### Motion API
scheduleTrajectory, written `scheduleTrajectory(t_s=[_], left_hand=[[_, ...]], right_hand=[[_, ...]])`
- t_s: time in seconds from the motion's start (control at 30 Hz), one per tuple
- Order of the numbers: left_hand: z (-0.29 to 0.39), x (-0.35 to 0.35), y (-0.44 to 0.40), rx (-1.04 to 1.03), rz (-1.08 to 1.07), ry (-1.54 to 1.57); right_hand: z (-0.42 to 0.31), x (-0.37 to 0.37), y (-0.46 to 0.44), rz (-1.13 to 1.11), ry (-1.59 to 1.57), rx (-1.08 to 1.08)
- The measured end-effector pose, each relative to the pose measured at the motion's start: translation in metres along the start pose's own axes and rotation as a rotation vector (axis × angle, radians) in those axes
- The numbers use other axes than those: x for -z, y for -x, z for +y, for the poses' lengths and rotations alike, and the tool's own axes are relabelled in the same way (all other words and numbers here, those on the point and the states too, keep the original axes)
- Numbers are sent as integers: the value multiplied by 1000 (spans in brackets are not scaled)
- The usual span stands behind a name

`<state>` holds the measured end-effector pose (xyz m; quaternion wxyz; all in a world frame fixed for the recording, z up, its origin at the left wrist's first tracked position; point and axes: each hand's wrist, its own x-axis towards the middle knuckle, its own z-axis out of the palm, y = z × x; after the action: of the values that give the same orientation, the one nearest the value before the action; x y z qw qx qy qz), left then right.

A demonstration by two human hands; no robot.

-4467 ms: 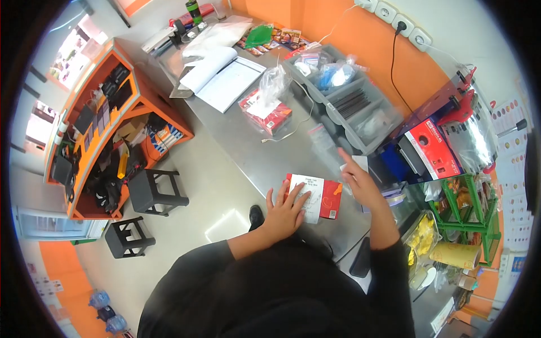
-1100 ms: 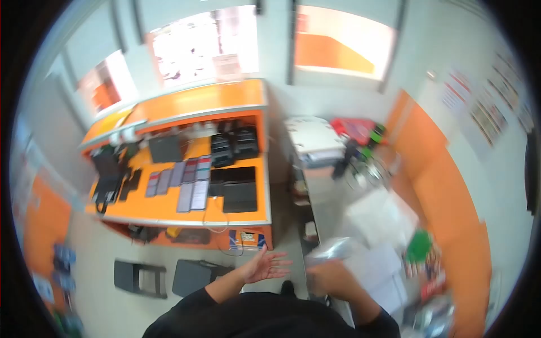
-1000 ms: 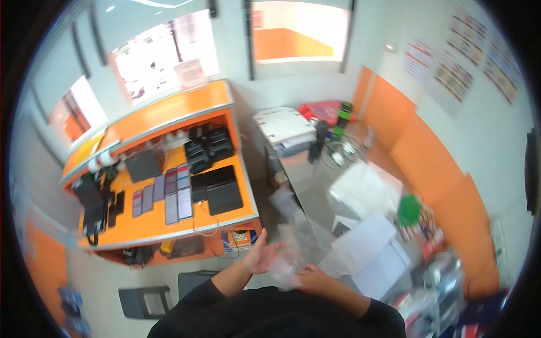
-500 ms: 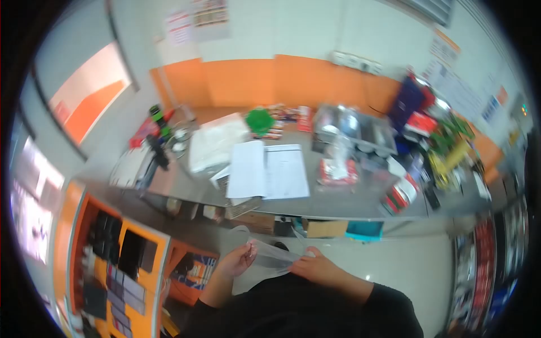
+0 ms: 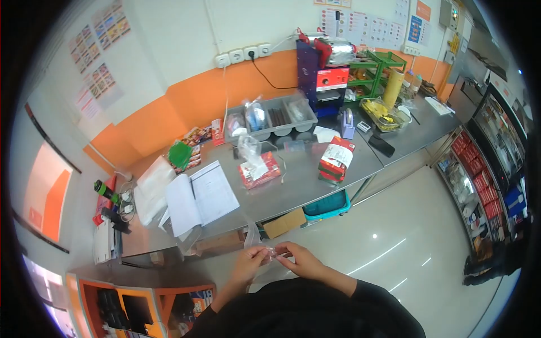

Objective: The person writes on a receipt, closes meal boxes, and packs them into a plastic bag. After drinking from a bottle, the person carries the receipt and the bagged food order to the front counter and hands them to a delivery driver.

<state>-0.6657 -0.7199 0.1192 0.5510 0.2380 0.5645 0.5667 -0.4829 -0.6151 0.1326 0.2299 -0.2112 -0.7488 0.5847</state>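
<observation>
From where I stand, both hands are close together, fingers bent in a narrow pinch: the left hand [image 5: 248, 265] and the right hand [image 5: 301, 261] hold a clear plastic bag [image 5: 252, 232] between them, in front of the tabletop's near edge. The bag is so see-through that I can't make out its lower outline or whether it's open, and the fingertips partly cover it.

On the steel tabletop [image 5: 293, 194], the open book [image 5: 209, 194] lies by the near edge, left of a red box [image 5: 269, 176] half hidden under crumpled plastic [image 5: 252, 155]. A red box stack [image 5: 336, 160] stands farther right, near that edge, papers covering part of its top. At the right, somebody's dark-clothed legs [image 5: 493, 260] are cut off.
</observation>
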Motion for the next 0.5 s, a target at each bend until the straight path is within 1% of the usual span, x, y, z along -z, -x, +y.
scheduleTrajectory(t_s=[0.07, 0.13, 0.23, 0.37, 0.43, 0.47, 0.5], left_hand=[[2, -28, -13, 16, -1, -21], [1, -51, -25, -23, -17, -95], [-7, -76, -45, -8, -34, -189], [-23, -108, -68, 31, 18, -266], [-35, -119, -79, 46, -6, -124], [-40, -125, -83, 48, 7, -115], [-40, -134, -87, 111, 14, 76]], right_hand=[[10, 22, 0, 8, -28, -29], [18, 43, 3, 15, -66, -66], [27, 82, 4, -71, -11, -114], [43, 117, 2, -151, -12, -91], [53, 132, 1, -179, 11, -87], [59, 141, 0, -163, -55, -96], [65, 150, -1, -147, -120, -105]])
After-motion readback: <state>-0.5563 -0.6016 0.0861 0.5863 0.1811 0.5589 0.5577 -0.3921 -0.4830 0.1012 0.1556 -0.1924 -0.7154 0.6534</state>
